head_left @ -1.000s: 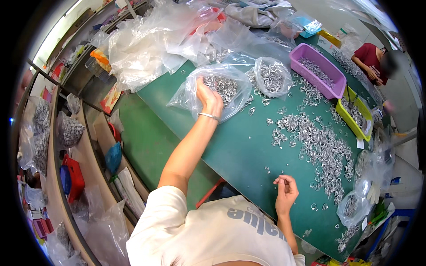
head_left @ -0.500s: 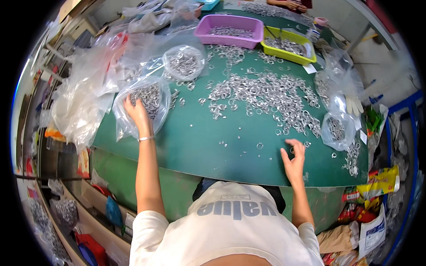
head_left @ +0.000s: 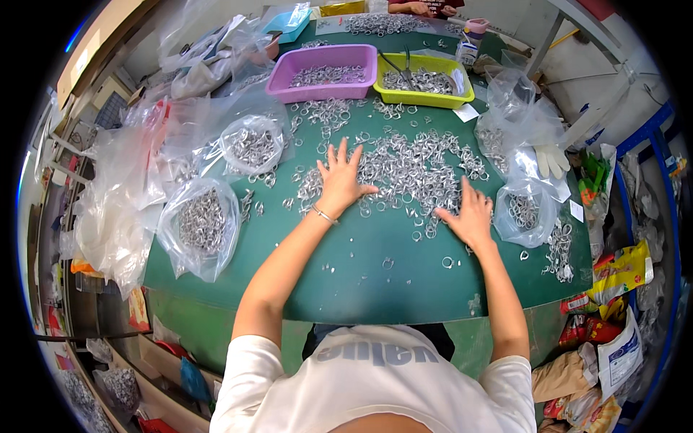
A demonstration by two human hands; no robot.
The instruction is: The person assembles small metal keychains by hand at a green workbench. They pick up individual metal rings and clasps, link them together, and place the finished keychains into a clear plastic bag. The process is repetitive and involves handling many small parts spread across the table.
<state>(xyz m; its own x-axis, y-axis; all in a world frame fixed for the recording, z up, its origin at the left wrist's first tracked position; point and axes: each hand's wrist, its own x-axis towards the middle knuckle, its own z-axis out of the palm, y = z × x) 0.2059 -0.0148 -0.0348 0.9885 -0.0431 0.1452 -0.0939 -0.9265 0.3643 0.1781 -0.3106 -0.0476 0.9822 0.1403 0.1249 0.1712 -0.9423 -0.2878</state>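
Observation:
A loose pile of silver metal rings (head_left: 411, 169) spreads over the middle of the green table (head_left: 346, 281). At the pile's left edge lies my left hand (head_left: 341, 179), palm down with fingers spread; a bracelet circles its wrist. My right hand (head_left: 471, 216) rests at the right edge, thumb and fingers apart, with a ring on one finger. Both hands touch or hover just over the metal rings, and neither grips anything. To the left, an open clear plastic bag (head_left: 201, 224) holds many rings, with a second such bag (head_left: 253, 144) behind it.
A purple basin (head_left: 321, 90) and a yellow-green basin (head_left: 426, 97) with pliers (head_left: 404, 68) stand at the back, both holding rings. Right of my hand lie a bag of rings (head_left: 525, 216) and a white glove (head_left: 552, 160). Another person's hands (head_left: 433, 10) are at the far end.
My left hand has left the bag of rings and moved right to the pile. My right hand has reached forward to the pile's right side. The view has shifted slightly.

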